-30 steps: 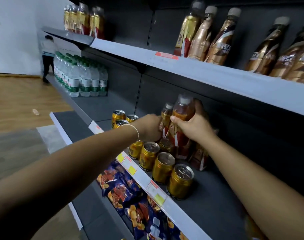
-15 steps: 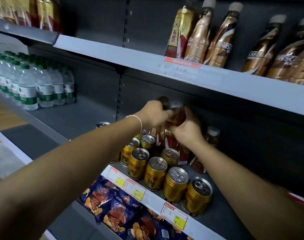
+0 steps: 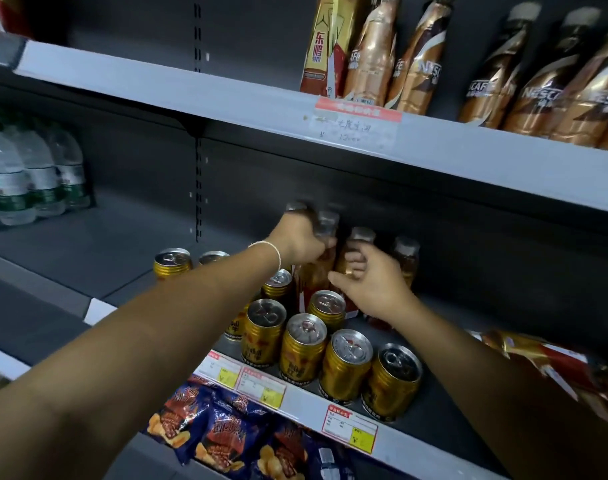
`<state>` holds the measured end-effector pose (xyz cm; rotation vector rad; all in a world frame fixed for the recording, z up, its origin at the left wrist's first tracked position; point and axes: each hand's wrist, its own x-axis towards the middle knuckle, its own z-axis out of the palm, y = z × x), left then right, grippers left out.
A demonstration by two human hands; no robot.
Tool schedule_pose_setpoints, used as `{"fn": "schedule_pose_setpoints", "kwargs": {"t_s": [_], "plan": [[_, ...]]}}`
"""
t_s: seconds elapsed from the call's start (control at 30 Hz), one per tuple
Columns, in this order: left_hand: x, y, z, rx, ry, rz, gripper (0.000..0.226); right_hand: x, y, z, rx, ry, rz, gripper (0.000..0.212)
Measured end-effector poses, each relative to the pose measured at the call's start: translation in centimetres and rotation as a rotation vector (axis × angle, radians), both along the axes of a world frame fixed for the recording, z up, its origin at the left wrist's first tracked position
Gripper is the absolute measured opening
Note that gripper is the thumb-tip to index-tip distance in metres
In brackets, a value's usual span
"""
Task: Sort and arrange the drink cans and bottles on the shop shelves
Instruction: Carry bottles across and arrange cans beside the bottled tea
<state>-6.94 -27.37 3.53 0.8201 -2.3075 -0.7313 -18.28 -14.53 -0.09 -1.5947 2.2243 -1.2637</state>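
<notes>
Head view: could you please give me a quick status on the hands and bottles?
Left hand grips capped bottle at neck. Right hand grips neighbouring bottle. Gold cans packed close in front.

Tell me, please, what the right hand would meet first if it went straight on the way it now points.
The grey-capped amber bottle: the right hand points up and back at it, fingers curled on its body. Beyond that, likely the dark back panel, though depth is unclear.
</notes>
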Motion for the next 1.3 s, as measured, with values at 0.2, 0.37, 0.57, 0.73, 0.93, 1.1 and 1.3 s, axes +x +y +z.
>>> {"fn": "schedule_pose_setpoints", "kwargs": {"t_s": [0.2, 0.37, 0.57, 0.73, 0.93, 1.1, 1.3], "plan": [[-1.4, -1.3, -1.4, 0.058, -0.081, 0.055, 0.034, -0.6, 1.9, -2.5, 0.11, 0.044, -0.042, 0.052], [-1.4, -1.2, -1.1, -0.007, -0.168, 0.022, 0.035, -0.6, 1.9, -3.7, 0.155, 0.045, -0.084, 0.046], [0.1, -0.2, -2.2, 0.006, -0.085, 0.063, 0.035, -0.3, 1.9, -4.4, 0.151, 0.075, -0.111, 0.032], [0.9, 2.0, -3.3, -0.079, -0.134, 0.177, 0.028, -0.2, 1.7, -4.4, 0.128, 0.11, -0.132, 0.026], [1.3, 4.3, -4.3, -0.132, -0.336, 0.101, 0.036, -0.9, 1.7, -3.9, 0.181, 0.096, -0.162, 0.027], [0.5, 5.5, -4.8, -0.039, -0.479, -0.107, 0.04, -2.1, 2.7, -3.6, 0.235, 0.081, -0.213, 0.035], [-0.7, 5.5, -4.8, -0.042, -0.543, -0.102, 0.03, -3.2, 4.1, -3.7, 0.284, 0.077, -0.266, 0.03]]}}
